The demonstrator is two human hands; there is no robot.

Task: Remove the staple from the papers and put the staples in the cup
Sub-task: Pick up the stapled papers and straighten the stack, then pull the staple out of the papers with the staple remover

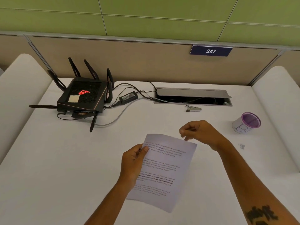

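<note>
I see the left hand (133, 161) gripping the papers (162, 172) by their left edge above the surface (65, 159). The right hand (199, 132) pinches its fingers at their top right corner; any staple there is too small to tell. The cup (246, 122) stands well right, a remover (194, 109) behind.

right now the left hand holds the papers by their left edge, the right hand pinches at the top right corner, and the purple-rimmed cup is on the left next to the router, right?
Not quite. The head view shows the cup on the desk's right side, far from the router. The rest holds: left hand grips the papers by the left edge, right hand pinches at the top right corner.
</note>
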